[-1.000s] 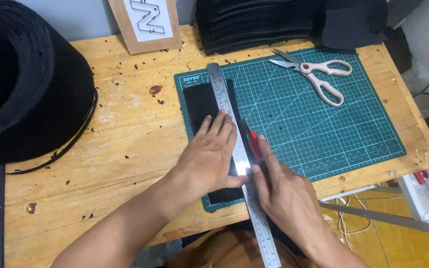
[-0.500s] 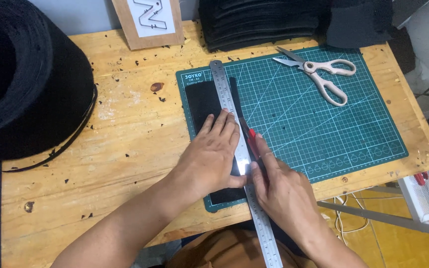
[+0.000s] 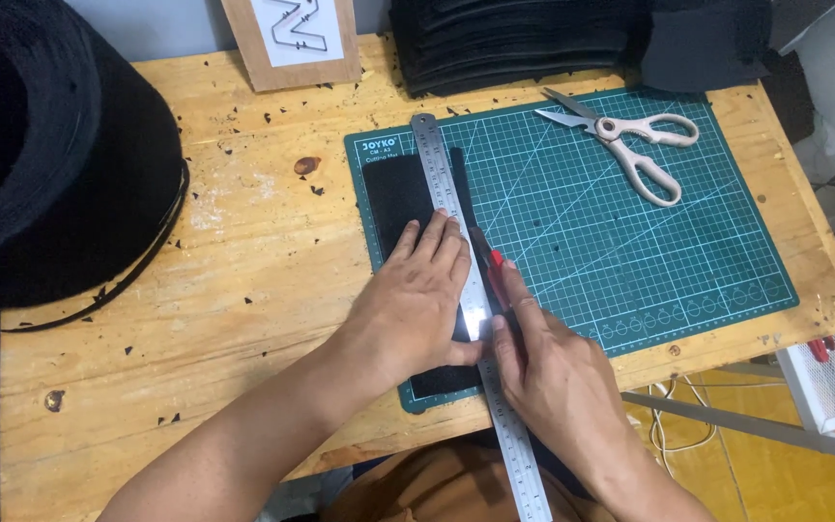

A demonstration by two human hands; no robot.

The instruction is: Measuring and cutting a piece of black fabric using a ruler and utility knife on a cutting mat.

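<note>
Head view: a person cuts black sheet material [image 3: 393, 208] on a green cutting mat [image 3: 630, 242], the sheet lying at the mat's left edge under a steel ruler [image 3: 456, 261].
Left hand [image 3: 417, 295]: spread flat, its grip open, pressing ruler and sheet down together.
Right hand [image 3: 553, 372]: its grip closed around a red-and-black knife [image 3: 488, 263], blade tip against the ruler's right edge.
Doing it well: press firmly along the ruler so it cannot slide, keep the fingertips behind its edge, and hold the blade tight to the steel at a low angle.
Strip: a narrow black band [image 3: 458, 169] shows right of the ruler.
Around: scissors [image 3: 630, 145] lie well apart on the mat; a large black roll [image 3: 41, 155] sits far left; dark stacked pieces [image 3: 514, 39] behind.
In the way: black scraps dot the wooden surface [image 3: 244, 251]; nothing blocks the cutting line.
</note>
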